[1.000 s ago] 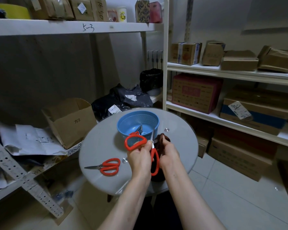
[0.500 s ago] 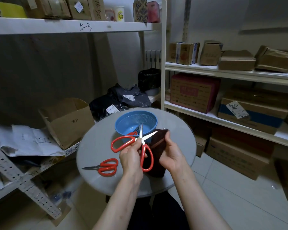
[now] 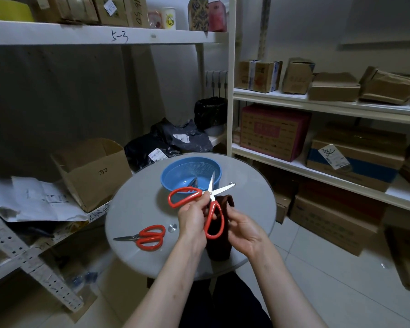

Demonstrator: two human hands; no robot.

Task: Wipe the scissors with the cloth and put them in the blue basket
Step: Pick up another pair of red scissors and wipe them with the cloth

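My left hand point(image 3: 191, 215) grips a pair of red-handled scissors point(image 3: 205, 200) near the pivot, blades spread apart and pointing up toward the blue basket point(image 3: 175, 174). My right hand point(image 3: 243, 229) holds a dark brown cloth point(image 3: 219, 242) just right of the scissors; the cloth hangs down behind the lower handle. A second pair of red-handled scissors point(image 3: 147, 236) lies flat on the round grey table point(image 3: 133, 209), left of my hands. Inside the basket another pair of scissors point(image 3: 193, 183) is partly visible.
An open cardboard box point(image 3: 92, 171) sits on the low shelf to the left. Dark plastic bags point(image 3: 171, 140) lie behind the table. Shelves of cardboard boxes point(image 3: 317, 143) line the right side. A metal stud point(image 3: 172, 227) shows on the tabletop.
The held scissors went from nearly upright to tilted with blades spread wide. My right hand with the cloth drew back from the blades and now sits lower beside the handle.
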